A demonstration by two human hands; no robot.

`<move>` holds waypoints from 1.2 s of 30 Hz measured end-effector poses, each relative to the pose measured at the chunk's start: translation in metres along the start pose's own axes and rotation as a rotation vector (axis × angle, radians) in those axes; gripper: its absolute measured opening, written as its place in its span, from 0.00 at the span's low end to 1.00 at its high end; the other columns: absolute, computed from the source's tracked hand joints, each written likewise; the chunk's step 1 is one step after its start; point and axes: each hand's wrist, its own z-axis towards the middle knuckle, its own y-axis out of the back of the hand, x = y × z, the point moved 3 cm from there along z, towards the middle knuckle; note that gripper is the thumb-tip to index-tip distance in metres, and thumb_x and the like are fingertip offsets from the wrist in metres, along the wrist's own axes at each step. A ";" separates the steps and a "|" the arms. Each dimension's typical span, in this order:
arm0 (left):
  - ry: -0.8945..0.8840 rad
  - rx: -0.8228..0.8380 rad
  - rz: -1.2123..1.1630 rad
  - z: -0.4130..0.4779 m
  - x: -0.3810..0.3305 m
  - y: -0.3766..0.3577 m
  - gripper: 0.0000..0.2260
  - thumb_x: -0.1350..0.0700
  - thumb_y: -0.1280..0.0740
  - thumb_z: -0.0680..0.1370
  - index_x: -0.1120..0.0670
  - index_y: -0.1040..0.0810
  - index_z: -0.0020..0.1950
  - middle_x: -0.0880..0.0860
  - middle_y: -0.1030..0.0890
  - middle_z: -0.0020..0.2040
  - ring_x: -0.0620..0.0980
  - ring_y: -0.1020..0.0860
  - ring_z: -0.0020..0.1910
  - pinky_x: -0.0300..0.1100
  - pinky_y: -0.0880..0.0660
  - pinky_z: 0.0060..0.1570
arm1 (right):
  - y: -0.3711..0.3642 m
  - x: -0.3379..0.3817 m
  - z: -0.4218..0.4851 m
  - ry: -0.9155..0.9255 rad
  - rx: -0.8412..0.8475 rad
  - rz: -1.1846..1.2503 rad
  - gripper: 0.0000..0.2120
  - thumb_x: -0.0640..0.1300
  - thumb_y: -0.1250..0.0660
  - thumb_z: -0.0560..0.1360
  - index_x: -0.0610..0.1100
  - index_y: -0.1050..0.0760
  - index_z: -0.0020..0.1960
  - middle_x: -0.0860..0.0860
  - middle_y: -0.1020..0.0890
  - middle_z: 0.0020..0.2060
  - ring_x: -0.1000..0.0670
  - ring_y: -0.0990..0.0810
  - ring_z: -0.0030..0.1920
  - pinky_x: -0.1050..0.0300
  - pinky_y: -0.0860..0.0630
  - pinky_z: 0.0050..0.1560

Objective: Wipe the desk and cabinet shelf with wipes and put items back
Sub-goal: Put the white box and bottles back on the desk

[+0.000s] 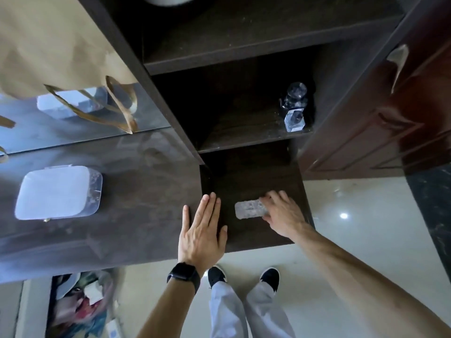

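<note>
A grey-white wipe [249,210] lies folded on the dark lowest cabinet shelf [256,181]. My right hand [283,214] presses on the wipe's right end with straight fingers. My left hand [202,230] lies flat, fingers straight, where the glossy brown desk [136,191] meets the shelf. A white-lidded clear plastic box [57,192] sits on the desk at the left. Two glass bottles [294,107] stand on the middle shelf [244,140] at its right end, and that shelf looks dusty.
A brown paper bag [53,45] with handles hangs over the mirror at upper left. A reddish wooden cabinet door [380,113] stands at the right. Below are pale floor tiles [361,215], my shoes, and a trash bin [80,303] under the desk.
</note>
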 end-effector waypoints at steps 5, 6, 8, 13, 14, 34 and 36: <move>-0.017 0.014 0.009 -0.001 0.000 0.000 0.32 0.46 0.41 0.79 0.55 0.41 0.81 0.52 0.46 0.82 0.48 0.53 0.82 0.60 0.54 0.77 | -0.006 -0.014 0.016 -0.004 -0.005 0.029 0.27 0.51 0.33 0.76 0.48 0.33 0.73 0.47 0.32 0.67 0.43 0.32 0.63 0.46 0.27 0.61; -0.013 0.017 0.007 -0.001 0.000 0.000 0.32 0.46 0.41 0.78 0.55 0.41 0.81 0.52 0.46 0.82 0.48 0.53 0.82 0.60 0.54 0.77 | -0.007 -0.014 0.015 -0.005 -0.010 0.031 0.27 0.51 0.32 0.76 0.48 0.34 0.73 0.48 0.32 0.67 0.43 0.32 0.63 0.46 0.27 0.61; -0.008 0.015 0.012 -0.001 0.000 0.000 0.32 0.46 0.41 0.79 0.55 0.41 0.81 0.52 0.46 0.82 0.49 0.53 0.82 0.60 0.54 0.77 | -0.005 -0.011 0.012 -0.024 -0.006 0.055 0.30 0.52 0.31 0.75 0.49 0.36 0.74 0.48 0.32 0.68 0.43 0.32 0.64 0.47 0.27 0.62; -0.002 0.050 0.057 -0.003 -0.001 0.001 0.33 0.43 0.40 0.77 0.55 0.37 0.80 0.53 0.43 0.82 0.50 0.54 0.81 0.64 0.54 0.76 | 0.016 -0.009 -0.018 -0.087 -0.101 0.226 0.28 0.51 0.28 0.73 0.49 0.31 0.70 0.48 0.27 0.63 0.44 0.29 0.62 0.49 0.27 0.61; -0.006 0.057 0.061 -0.003 -0.004 0.002 0.34 0.43 0.38 0.75 0.55 0.35 0.79 0.55 0.42 0.81 0.52 0.52 0.81 0.65 0.53 0.75 | 0.023 -0.011 -0.028 -0.112 -0.153 0.278 0.27 0.50 0.28 0.72 0.49 0.29 0.69 0.49 0.25 0.61 0.44 0.27 0.61 0.51 0.26 0.59; 0.048 -0.015 -0.753 0.234 -0.100 0.153 0.33 0.52 0.26 0.73 0.51 0.32 0.77 0.53 0.26 0.68 0.52 0.25 0.65 0.47 0.26 0.64 | 0.204 -0.017 0.004 -0.517 -0.779 0.566 0.17 0.54 0.30 0.72 0.45 0.24 0.54 0.48 0.17 0.39 0.44 0.17 0.40 0.52 0.23 0.37; 0.023 -0.011 -0.744 0.235 -0.099 0.152 0.32 0.51 0.27 0.74 0.50 0.33 0.77 0.53 0.25 0.68 0.53 0.24 0.64 0.44 0.26 0.62 | 0.205 -0.018 0.009 -0.555 -0.733 0.553 0.17 0.54 0.31 0.73 0.44 0.24 0.55 0.46 0.16 0.40 0.41 0.16 0.40 0.50 0.22 0.39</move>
